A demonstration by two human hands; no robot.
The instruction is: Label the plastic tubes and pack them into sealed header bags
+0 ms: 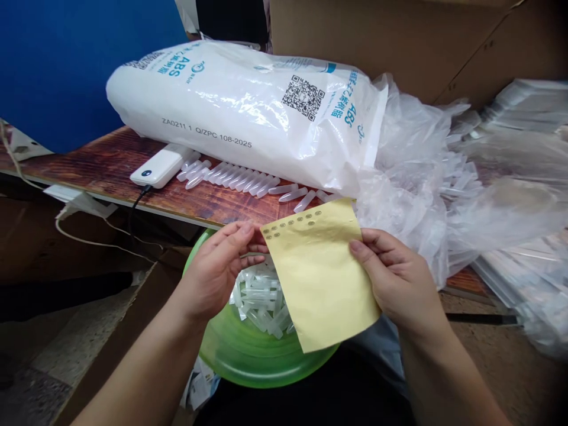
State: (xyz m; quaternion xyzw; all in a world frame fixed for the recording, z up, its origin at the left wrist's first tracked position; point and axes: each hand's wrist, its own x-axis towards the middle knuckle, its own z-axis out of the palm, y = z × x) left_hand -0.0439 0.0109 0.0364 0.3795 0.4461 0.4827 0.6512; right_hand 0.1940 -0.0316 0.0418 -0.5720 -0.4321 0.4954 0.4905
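A yellow sticker sheet [326, 284] with small dark oval labels along its top is tilted in front of me. My right hand [394, 275] grips its right edge, thumb on the front and fingers behind. At the upper left corner, my left hand [224, 260] has thumb and forefinger closed at the edge; whether a loose sticker is between them is too small to tell. Below the sheet, a green basin [261, 370] holds a heap of translucent nail tips [261, 302], partly hidden by the sheet. More nail tips [242, 177] lie in a row on the table.
A large white printed bag [266, 136] lies across the wooden table [106, 168]. Beside it are a white power bank [160, 167] with a black cable and crumpled clear plastic bags [399, 195]. Cardboard boxes [355, 44] stand behind, and a white power strip [80, 198] hangs at left.
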